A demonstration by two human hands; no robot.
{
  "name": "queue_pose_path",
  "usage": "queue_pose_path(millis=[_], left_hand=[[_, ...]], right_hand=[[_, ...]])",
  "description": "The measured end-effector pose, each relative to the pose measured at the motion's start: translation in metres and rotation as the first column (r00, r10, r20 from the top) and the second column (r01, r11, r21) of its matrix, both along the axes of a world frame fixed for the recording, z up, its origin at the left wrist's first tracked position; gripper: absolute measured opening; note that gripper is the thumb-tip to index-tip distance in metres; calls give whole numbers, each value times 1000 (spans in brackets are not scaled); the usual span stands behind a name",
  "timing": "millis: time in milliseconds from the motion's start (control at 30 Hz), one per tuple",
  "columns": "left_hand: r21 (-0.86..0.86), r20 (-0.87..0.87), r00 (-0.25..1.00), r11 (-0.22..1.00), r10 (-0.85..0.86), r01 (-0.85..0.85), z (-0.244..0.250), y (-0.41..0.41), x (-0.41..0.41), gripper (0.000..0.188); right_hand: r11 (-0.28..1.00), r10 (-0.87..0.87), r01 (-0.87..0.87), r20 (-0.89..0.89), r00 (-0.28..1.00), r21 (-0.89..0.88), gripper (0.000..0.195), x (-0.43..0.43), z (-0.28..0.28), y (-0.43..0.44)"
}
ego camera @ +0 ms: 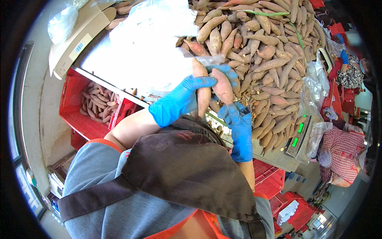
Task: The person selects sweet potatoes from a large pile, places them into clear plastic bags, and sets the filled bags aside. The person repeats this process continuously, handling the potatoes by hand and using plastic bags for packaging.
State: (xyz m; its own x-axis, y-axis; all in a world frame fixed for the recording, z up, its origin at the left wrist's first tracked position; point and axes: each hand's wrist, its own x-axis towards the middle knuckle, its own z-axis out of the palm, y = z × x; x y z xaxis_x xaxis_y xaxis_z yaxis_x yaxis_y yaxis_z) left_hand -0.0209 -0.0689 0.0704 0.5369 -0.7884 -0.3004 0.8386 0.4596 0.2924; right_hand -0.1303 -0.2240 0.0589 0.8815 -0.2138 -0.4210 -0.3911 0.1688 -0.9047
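Both my hands wear blue gloves and are above the table's near edge. My left hand [179, 95] is closed around a long sweet potato [203, 97], its thumb reaching to a second, plumper sweet potato [222, 86]. My right hand [238, 122] has its fingertips at the lower end of that plumper one; whether it also holds a small tool is hard to tell. Behind the hands a large pile of sweet potatoes [268, 64] covers the table. White printed sheets or bags [149, 33], partly overexposed, lie left of the pile.
A red crate [85, 122] with small sweet potatoes stands at the left, below a cardboard box [79, 35]. Clear plastic bags [316, 80] and a digital scale display [297, 139] are at the table's right. More red crates [270, 182] stand lower right. Two co-workers are at far right.
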Motion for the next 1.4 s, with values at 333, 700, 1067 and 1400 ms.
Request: queue_pose_path(millis=[333,700,1067,1400], left_hand=[[405,886,299,905,-354,-131,-23,-12,2,56],[-101,339,724,742,-600,663,-105,-4,-6,24],[234,205,908,919,-366,318,-59,-6,-17,29],[362,336,709,779,-621,511,-4,-3,-15,35]], right_hand=[[972,-224,223,-3,975,71,33,-4,8,-5],[964,-45,113,270,962,-240,32,-3,9,-14],[748,-224,351,285,932,-563,16,2,-30,-50],[640,43,-201,-227,973,-742,24,10,-79,-55]])
